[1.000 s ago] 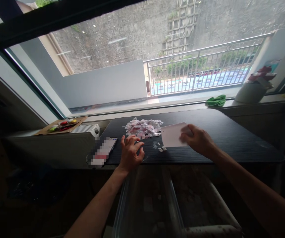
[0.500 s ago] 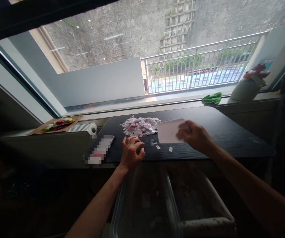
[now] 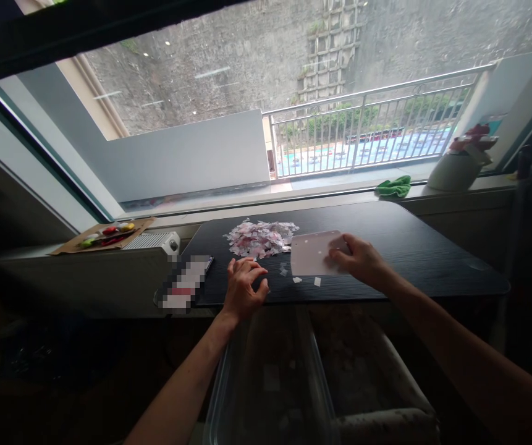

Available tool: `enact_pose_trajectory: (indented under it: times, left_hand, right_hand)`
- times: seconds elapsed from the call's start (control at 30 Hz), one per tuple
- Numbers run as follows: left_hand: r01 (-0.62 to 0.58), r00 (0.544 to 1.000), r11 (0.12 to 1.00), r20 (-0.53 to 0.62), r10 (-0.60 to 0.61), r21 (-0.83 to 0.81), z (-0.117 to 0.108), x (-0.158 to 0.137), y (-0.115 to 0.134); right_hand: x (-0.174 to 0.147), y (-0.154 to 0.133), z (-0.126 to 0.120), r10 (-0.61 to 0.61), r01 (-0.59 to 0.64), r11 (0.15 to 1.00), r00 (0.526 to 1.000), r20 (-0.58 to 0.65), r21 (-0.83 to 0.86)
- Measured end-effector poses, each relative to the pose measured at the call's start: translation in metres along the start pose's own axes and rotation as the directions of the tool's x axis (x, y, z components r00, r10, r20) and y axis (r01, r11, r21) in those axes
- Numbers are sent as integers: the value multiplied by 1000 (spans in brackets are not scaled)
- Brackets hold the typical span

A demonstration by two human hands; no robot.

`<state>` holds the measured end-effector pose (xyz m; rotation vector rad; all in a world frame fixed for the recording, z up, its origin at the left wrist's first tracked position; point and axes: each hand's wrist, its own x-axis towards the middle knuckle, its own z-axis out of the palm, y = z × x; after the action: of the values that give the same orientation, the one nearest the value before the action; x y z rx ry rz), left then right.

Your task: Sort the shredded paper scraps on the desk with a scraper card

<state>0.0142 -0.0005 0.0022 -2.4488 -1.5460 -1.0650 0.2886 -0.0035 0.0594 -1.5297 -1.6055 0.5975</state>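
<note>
A pale, flat, dough-scraper-like sheet (image 3: 311, 254) is gripped at its right edge by my right hand (image 3: 362, 258), just above the dark table (image 3: 427, 259). Small bits cling to the sheet's face. To its left rises a heap of small white and pinkish paper scraps (image 3: 262, 238). My left hand (image 3: 244, 285) rests near the table's front edge, in front of the heap. Its fingers are bent, with thumb and index apart and nothing visible between them. A few loose scraps (image 3: 317, 282) lie between the two hands.
Below the table edge stand a clear plastic bin (image 3: 222, 395) and a second, pale-rimmed container (image 3: 386, 419). A phone (image 3: 186, 283), partly blurred, lies at the left. Cardboard with colourful items (image 3: 110, 232), a green cloth (image 3: 393, 186) and a white spray bottle (image 3: 455, 167) sit by the window.
My right hand has shifted slightly left and toward me with the pale sheet, whose face now shows small bits. My left hand has barely moved.
</note>
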Motion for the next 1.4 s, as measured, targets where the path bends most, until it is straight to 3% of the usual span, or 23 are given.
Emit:
enact_pose_trajectory:
  times: [0.1,0.2,0.33,0.43,0.6,1.0,1.27,1.4]
  left_hand:
    - [-4,1000,1000,-16,4,-6,1,-1,-1]
    - [-16,1000,1000,-18,16,-12,1,-1,-1]
    - [-21,1000,1000,-7,21,-15,0,0,-1]
    - [-18,1000,1000,-6,18,-17,0,0,-1]
    - [-30,1000,999,-9,30,-11,0,0,-1]
    - [-34,999,999,-10,34,-20,0,0,-2]
    - [-34,999,999,-7,34,-16,0,0,-2]
    - [-37,999,999,-5,37,-13,0,1,-3]
  right_hand:
    - [3,6,0,73,-73,997,997,13,15]
    - [3,15,-19,173,-174,985,984,-40,-4]
    - [6,29,-37,260,-249,942,965,-22,225]
    - [11,42,-32,274,-271,912,961,35,307]
    - [13,56,-29,303,-335,899,941,151,283]
    - [-3,53,-40,281,-411,840,888,364,355]
    - [-5,52,-46,255,-396,836,893,370,380]
    - [6,49,-35,261,-325,850,943,206,415]
